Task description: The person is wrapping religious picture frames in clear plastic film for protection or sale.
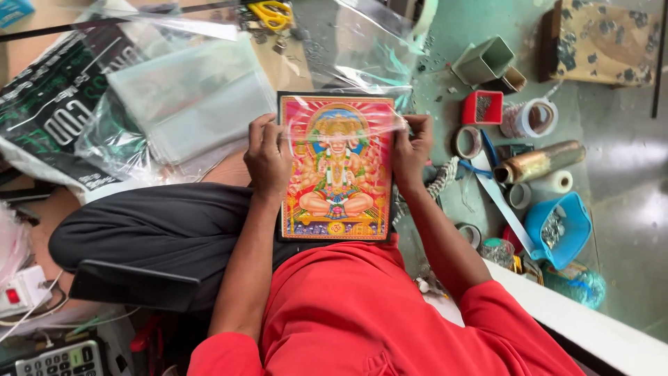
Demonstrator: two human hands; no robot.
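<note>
A colourful framed picture (337, 209) of a seated many-armed figure rests on my lap, its black frame upright toward me. A clear plastic sleeve (348, 63) covers its upper half and trails away beyond the top edge. My left hand (267, 159) grips the picture's left edge together with the plastic. My right hand (412, 150) grips the right edge the same way, fingers curled over the film.
A stack of clear plastic bags (188, 97) lies to the left on a dark printed bag. Yellow scissors (271, 14) lie at the top. Tape rolls (532, 118), a red box (482, 108), a metallic roll (539, 161) and a blue tub (560, 230) crowd the right. A calculator (59, 361) sits bottom left.
</note>
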